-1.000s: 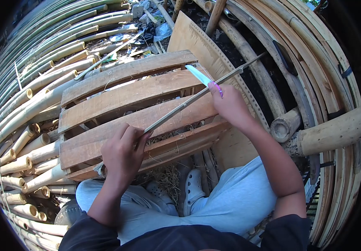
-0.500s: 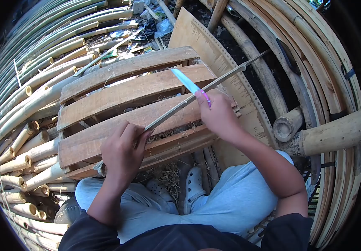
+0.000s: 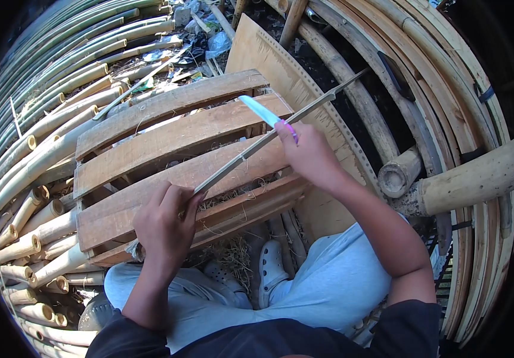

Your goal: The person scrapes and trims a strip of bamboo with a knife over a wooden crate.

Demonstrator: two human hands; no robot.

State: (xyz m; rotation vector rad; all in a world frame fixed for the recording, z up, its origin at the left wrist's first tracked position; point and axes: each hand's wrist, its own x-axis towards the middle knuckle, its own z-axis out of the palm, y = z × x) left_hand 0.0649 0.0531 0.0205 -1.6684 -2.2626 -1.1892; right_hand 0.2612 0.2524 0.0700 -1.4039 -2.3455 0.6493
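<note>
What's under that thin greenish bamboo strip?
Beneath the strip: slatted brown wooden platform, pale hole-edged board, round tan bamboo pole. The left hand and right hand cover whatever lies behind.

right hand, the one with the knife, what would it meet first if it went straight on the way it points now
The right hand would most likely meet the thin strip first, which crosses right by the knife. Past that lie wooden slats, seemingly lower, though depth is unclear.

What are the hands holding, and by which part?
Left hand: the strip, near its closer end. Right hand: the knife, by its handle.
</note>
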